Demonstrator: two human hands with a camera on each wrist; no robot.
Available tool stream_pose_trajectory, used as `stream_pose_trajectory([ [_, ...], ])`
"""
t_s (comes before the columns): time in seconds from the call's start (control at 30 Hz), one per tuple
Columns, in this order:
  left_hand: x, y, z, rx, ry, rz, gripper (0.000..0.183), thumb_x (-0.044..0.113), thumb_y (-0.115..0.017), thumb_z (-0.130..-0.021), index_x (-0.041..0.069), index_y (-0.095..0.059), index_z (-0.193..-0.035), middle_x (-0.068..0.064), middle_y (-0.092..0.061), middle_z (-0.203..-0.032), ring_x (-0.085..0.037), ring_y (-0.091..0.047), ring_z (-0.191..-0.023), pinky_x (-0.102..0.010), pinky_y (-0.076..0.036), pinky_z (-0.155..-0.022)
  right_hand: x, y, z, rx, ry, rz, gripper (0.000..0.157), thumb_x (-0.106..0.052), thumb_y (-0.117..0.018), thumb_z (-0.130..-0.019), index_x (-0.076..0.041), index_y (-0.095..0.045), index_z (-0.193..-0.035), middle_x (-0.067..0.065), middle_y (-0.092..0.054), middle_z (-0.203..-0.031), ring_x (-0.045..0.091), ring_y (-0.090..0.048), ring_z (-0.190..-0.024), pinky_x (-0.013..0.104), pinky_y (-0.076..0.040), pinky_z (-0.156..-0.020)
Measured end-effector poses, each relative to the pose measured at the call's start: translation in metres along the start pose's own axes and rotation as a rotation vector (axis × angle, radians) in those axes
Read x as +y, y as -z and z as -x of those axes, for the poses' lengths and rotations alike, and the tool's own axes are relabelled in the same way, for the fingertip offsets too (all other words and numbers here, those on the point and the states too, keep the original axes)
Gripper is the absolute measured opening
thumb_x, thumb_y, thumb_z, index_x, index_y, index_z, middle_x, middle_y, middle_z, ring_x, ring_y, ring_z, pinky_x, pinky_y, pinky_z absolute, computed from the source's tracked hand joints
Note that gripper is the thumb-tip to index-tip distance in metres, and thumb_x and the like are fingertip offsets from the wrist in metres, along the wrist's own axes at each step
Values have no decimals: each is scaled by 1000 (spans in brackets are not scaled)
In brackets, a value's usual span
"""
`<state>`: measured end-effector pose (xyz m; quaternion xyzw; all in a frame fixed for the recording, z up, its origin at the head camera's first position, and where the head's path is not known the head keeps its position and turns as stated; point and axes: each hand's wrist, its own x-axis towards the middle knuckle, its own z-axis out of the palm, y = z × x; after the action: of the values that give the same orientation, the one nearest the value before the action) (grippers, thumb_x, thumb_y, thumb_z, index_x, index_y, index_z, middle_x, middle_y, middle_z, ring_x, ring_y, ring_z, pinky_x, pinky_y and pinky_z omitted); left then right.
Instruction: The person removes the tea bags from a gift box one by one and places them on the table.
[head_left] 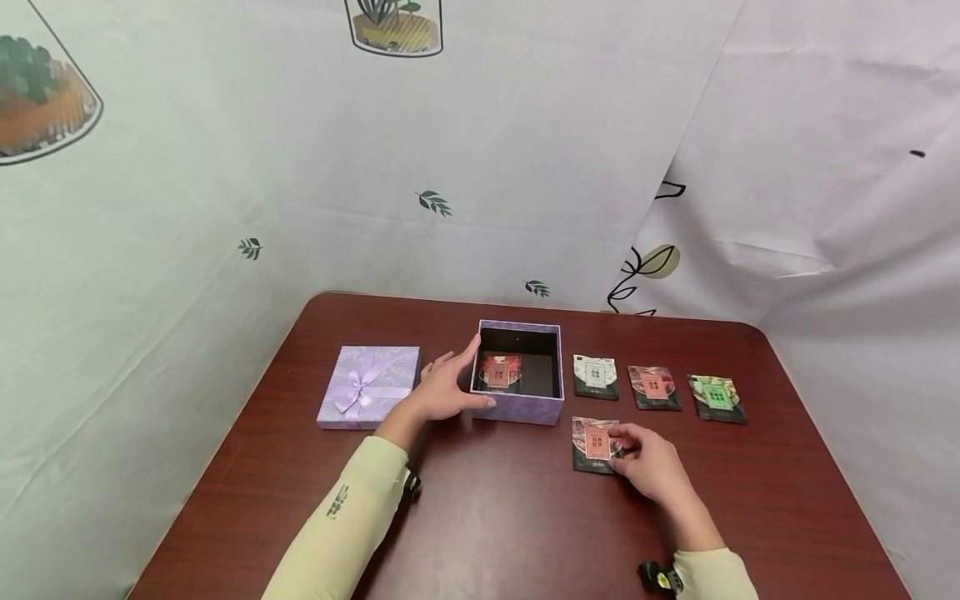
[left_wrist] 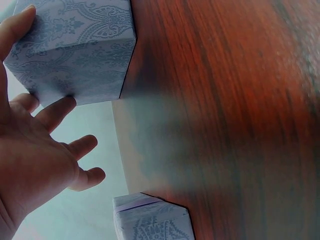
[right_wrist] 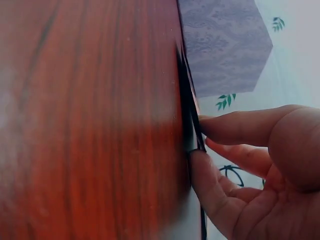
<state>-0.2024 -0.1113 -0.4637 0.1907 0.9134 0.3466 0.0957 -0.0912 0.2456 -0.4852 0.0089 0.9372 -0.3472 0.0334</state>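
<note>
Seeing the right hand [head_left: 649, 463] pinch the pink-label packet [head_left: 595, 447] by its right edge, lower right of centre, we judge it light, thin, a bit slick; we'd grip that edge; left hand [head_left: 442, 390], fingers spread, touches the purple box [head_left: 525, 409] mid-frame.

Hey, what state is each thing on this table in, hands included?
Purple box: open, upright.
Bowed lid: off, bow up.
Packet in box: label showing.
Held packet: pinched at right edge.
White-labelled packet: lying label up.
Middle row packet: lying label up.
Green-labelled packet: lying label up.
Left hand: touching box.
Right hand: pinching packet.
</note>
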Motion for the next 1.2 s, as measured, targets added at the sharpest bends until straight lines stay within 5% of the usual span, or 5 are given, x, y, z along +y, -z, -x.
stream_pose_trajectory([
  [0.4, 0, 0, 1, -2, 7, 17, 114, 56, -81, -77, 33, -8, -162, 1, -32, -160, -39, -18, -147, -66, -7, -110, -7, 0, 1, 6, 20, 77, 39, -3, -81, -77, -4, -70, -114, 5, -61, -89, 21, -55, -78, 45, -48, -71],
  [0.73, 1, 0, 3, 2, 7, 37, 114, 55, -81, -77, 32, -10, -162, 2, -33, -159, -38, -17, -147, -65, -6, -111, -26, 11, -10, 158, 52, 78, 46, -2, -79, -79, -2, -65, -123, 16, -61, -97, 23, -56, -76, 44, -48, -67],
  [1.2, -1, 0, 3, 3, -5, 34, 114, 56, -81, -78, 32, -9, -162, 3, -32, -160, -38, -17, -147, -65, -7, -110, -64, 14, -28, 241, 121, 28, 43, -1, -78, -81, -1, -65, -122, 19, -64, -102, 26, -60, -80, 50, -50, -73],
])
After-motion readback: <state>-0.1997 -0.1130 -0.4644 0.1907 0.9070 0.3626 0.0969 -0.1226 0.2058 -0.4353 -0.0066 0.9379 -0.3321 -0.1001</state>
